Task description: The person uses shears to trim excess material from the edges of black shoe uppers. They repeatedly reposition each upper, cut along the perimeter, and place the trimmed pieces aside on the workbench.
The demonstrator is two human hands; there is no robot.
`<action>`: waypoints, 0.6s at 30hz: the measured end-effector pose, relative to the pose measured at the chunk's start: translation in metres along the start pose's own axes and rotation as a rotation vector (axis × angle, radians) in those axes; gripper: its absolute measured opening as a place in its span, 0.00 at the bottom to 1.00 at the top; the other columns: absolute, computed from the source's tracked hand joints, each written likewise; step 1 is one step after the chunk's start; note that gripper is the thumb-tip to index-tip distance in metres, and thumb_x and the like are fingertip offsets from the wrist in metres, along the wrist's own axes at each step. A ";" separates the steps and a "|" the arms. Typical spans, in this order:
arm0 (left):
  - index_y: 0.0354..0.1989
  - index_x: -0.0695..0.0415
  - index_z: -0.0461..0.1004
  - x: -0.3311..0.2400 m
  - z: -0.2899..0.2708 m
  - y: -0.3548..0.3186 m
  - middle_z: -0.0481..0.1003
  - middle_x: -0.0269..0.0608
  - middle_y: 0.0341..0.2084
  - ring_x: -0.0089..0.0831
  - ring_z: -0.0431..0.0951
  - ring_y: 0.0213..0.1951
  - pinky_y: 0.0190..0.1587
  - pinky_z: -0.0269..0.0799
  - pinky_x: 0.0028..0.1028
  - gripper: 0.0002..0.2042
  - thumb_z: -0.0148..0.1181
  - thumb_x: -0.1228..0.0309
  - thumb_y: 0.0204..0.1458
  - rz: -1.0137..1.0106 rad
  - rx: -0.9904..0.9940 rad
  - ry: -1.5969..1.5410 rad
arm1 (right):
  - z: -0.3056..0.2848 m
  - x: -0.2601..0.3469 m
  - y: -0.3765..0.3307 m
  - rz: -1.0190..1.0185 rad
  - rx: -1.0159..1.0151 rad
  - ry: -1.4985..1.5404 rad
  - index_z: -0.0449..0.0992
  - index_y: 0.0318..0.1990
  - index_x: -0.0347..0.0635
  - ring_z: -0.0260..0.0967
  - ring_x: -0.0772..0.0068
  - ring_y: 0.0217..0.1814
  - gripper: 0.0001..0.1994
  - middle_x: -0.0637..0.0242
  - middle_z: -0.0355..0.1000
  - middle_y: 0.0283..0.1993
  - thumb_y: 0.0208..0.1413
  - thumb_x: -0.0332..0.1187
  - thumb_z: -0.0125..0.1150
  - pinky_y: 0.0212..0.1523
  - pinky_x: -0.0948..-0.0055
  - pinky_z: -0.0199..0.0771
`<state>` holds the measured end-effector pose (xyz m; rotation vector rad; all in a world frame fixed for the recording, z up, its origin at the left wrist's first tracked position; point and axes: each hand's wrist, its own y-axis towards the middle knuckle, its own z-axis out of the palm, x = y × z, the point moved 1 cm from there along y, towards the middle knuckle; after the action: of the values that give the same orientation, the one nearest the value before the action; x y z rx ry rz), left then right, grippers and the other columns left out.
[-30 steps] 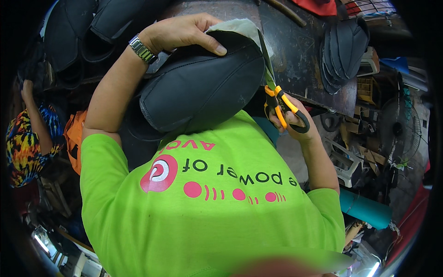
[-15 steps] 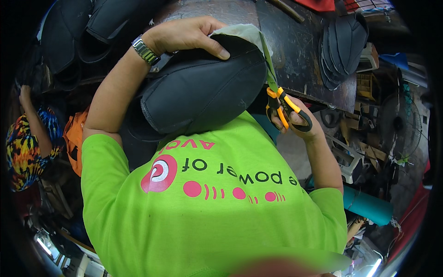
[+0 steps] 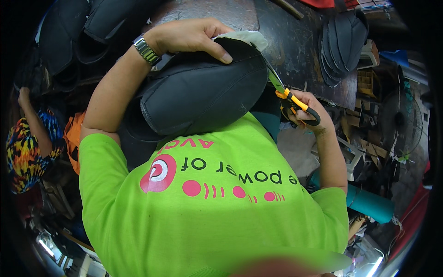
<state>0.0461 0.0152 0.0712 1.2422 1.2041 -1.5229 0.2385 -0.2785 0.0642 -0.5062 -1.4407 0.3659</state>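
Note:
My left hand (image 3: 196,39) is closed on the top edge of a black shoe upper (image 3: 203,94), thumb on its dark face and fingers hidden behind. Stitched seams run along the upper. A pale lining (image 3: 251,39) sticks out past its far edge. My right hand (image 3: 316,108) grips scissors (image 3: 304,104) with yellow and black handles, fingers in the loops. The blades point up and left along the upper's right edge, close to the lining. Whether they touch it I cannot tell.
A dark, worn workbench (image 3: 295,51) lies beyond the upper. Stacked black pieces (image 3: 341,48) sit at its right, more black uppers (image 3: 108,23) at the far left. Another person's patterned sleeve (image 3: 32,147) shows at left. A fan (image 3: 401,122) and a teal roll (image 3: 369,203) are at right.
My right hand and the scissors have shifted slightly right, away from the upper. The pale lining beside the blades now shows mostly at the top. My left hand keeps its hold.

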 end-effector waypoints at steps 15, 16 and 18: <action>0.44 0.66 0.77 -0.016 0.016 0.013 0.80 0.34 0.31 0.17 0.77 0.30 0.35 0.74 0.20 0.17 0.70 0.66 0.53 -0.107 0.006 0.086 | -0.033 0.024 0.004 -0.020 0.184 -0.112 0.72 0.37 0.41 0.61 0.86 0.16 0.32 0.74 0.65 0.22 0.39 0.60 0.74 0.18 0.86 0.61; 0.44 0.66 0.77 -0.017 0.017 0.013 0.80 0.34 0.30 0.17 0.77 0.29 0.34 0.74 0.20 0.17 0.70 0.66 0.52 -0.128 0.001 0.112 | -0.036 0.023 0.003 -0.004 0.187 -0.119 0.72 0.37 0.41 0.61 0.86 0.16 0.32 0.74 0.65 0.22 0.39 0.60 0.74 0.17 0.87 0.61; 0.42 0.66 0.78 -0.021 0.016 0.014 0.80 0.34 0.29 0.17 0.76 0.28 0.32 0.73 0.20 0.17 0.70 0.65 0.52 -0.166 0.006 0.195 | -0.040 0.020 0.003 -0.042 0.166 -0.149 0.73 0.36 0.41 0.60 0.87 0.15 0.29 0.75 0.65 0.21 0.40 0.57 0.76 0.16 0.86 0.60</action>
<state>0.0598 -0.0034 0.0903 1.3473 1.4620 -1.5513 0.2809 -0.2700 0.0768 -0.3196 -1.5465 0.4932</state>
